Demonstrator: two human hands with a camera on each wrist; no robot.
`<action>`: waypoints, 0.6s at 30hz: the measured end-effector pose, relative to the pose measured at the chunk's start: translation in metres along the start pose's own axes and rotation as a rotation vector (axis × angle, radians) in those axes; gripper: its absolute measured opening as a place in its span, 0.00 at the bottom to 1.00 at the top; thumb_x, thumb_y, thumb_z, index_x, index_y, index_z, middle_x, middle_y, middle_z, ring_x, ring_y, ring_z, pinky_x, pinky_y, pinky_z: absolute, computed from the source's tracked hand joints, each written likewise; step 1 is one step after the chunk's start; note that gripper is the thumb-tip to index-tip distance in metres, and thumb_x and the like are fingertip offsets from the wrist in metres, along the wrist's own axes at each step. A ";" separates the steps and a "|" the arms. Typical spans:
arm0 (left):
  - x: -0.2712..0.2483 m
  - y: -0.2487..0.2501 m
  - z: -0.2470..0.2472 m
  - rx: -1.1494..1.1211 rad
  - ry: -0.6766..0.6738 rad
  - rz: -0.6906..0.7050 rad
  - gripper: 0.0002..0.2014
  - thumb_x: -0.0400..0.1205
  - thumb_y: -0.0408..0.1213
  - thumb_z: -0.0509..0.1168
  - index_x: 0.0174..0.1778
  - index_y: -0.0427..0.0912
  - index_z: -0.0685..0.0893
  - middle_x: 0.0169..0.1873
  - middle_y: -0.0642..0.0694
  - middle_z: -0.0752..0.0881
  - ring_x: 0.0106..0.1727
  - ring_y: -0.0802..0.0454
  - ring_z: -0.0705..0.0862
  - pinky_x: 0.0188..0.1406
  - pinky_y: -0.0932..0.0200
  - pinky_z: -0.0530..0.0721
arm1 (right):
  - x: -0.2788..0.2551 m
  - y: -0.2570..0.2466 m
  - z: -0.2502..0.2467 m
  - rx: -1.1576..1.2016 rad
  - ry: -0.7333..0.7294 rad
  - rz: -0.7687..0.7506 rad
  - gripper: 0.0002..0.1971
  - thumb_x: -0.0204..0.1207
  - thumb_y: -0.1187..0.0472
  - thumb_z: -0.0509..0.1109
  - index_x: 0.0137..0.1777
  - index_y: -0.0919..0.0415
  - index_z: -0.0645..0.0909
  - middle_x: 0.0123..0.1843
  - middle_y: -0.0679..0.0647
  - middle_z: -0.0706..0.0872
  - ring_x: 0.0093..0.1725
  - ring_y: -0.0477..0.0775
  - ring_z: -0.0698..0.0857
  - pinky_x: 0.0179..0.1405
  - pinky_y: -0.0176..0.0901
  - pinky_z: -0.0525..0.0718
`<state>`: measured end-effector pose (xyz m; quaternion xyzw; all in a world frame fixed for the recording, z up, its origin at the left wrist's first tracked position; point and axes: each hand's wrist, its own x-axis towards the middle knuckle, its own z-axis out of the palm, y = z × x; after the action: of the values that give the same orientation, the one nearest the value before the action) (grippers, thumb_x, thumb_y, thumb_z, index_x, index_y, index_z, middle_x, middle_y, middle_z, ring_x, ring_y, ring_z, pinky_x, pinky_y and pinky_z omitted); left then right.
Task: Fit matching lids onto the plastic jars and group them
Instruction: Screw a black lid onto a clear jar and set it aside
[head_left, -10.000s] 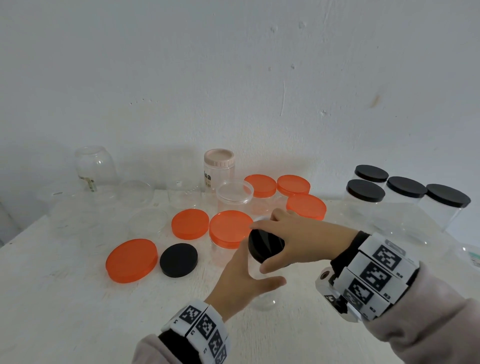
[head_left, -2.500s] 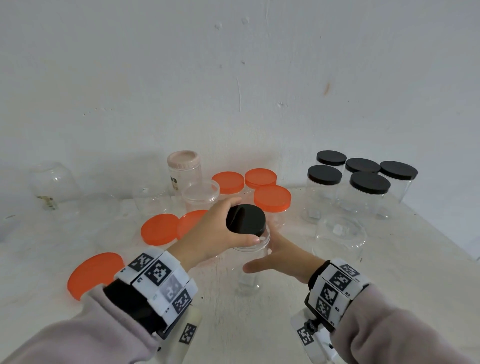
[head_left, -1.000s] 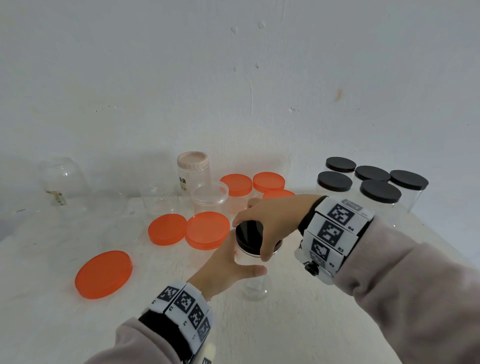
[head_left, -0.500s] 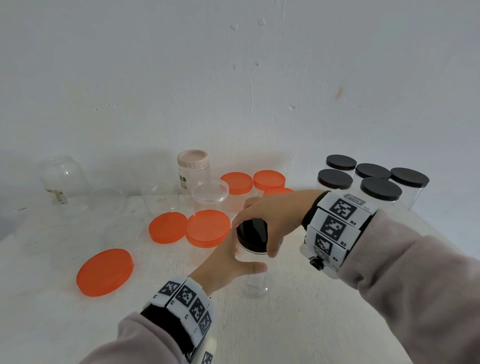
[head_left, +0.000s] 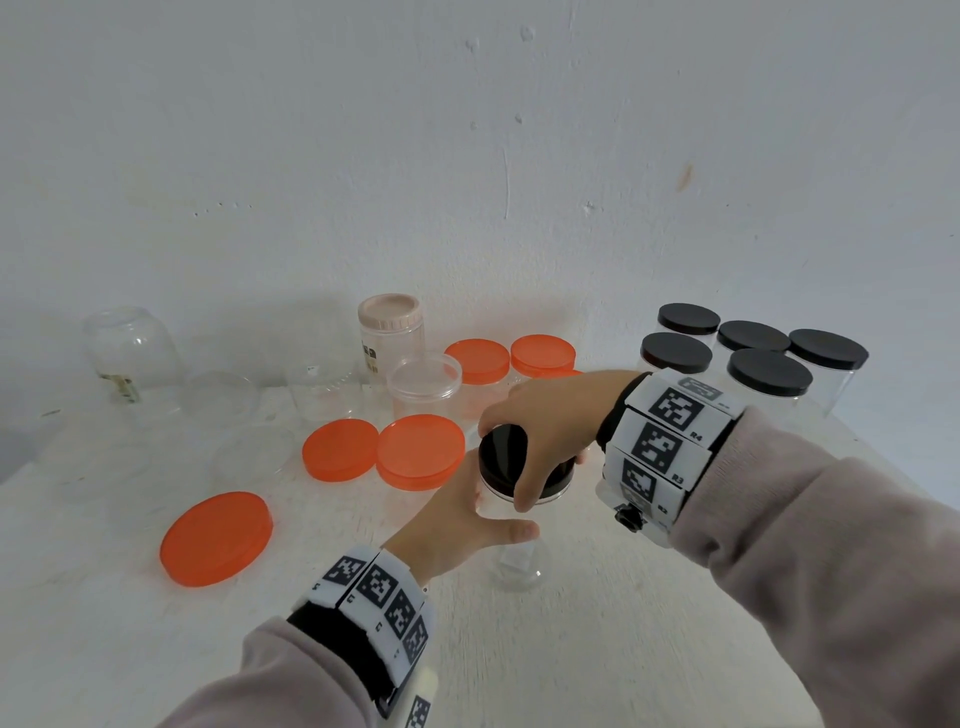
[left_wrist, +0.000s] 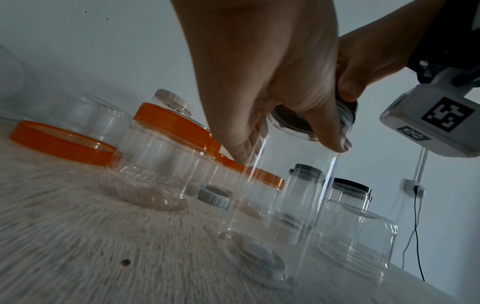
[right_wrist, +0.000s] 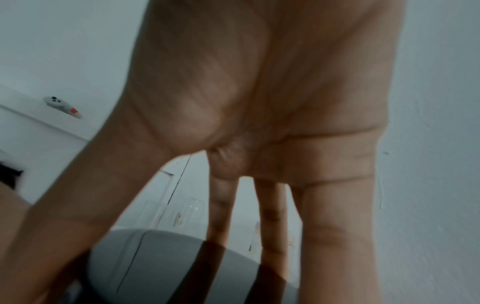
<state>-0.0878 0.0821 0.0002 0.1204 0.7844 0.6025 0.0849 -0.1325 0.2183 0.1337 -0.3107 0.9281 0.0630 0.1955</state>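
Note:
A tall clear plastic jar (head_left: 515, 564) stands upright mid-table. My left hand (head_left: 457, 522) holds its upper body, thumb in front and fingers behind. A black lid (head_left: 500, 457) sits on its mouth, and my right hand (head_left: 543, 439) grips the lid from above, thumb on the near rim. The left wrist view shows the jar (left_wrist: 280, 205), my left hand (left_wrist: 259, 82) round it, and the black lid (left_wrist: 346, 108) under the right thumb. In the right wrist view my right hand (right_wrist: 259, 113) spreads over the lid (right_wrist: 161, 265).
Several black-lidded jars (head_left: 769, 374) stand grouped at the back right. Orange-lidded jars (head_left: 478, 358) stand behind my hands and another (head_left: 421, 449) to their left. Loose orange lids (head_left: 215, 538) (head_left: 340, 449) lie left. A beige-lidded jar (head_left: 389, 317) and clear containers (head_left: 130, 343) line the wall.
Earlier my left hand held the black lid and my right held the jar; they have swapped. Over the last second the right hand has turned slightly on the lid.

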 end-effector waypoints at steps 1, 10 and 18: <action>0.000 0.000 0.000 -0.001 0.001 0.003 0.48 0.65 0.45 0.80 0.79 0.52 0.62 0.73 0.56 0.74 0.76 0.56 0.70 0.79 0.44 0.65 | 0.000 0.000 0.000 0.001 -0.006 -0.010 0.38 0.63 0.40 0.80 0.72 0.42 0.70 0.47 0.39 0.71 0.33 0.38 0.73 0.28 0.35 0.71; -0.001 0.000 -0.002 0.013 -0.024 0.029 0.47 0.70 0.38 0.80 0.80 0.56 0.58 0.73 0.61 0.73 0.75 0.65 0.68 0.80 0.53 0.64 | -0.005 -0.003 -0.006 -0.061 -0.077 -0.105 0.43 0.62 0.54 0.84 0.76 0.39 0.67 0.63 0.43 0.71 0.63 0.52 0.75 0.61 0.56 0.82; 0.000 -0.003 -0.004 -0.014 -0.061 0.068 0.48 0.70 0.37 0.79 0.79 0.60 0.57 0.72 0.67 0.72 0.72 0.75 0.68 0.66 0.79 0.68 | -0.005 0.002 -0.008 -0.019 -0.114 -0.162 0.42 0.62 0.61 0.84 0.74 0.38 0.69 0.67 0.43 0.70 0.66 0.51 0.73 0.64 0.58 0.80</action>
<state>-0.0894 0.0779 -0.0020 0.1650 0.7726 0.6066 0.0891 -0.1324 0.2206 0.1432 -0.3824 0.8866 0.0733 0.2497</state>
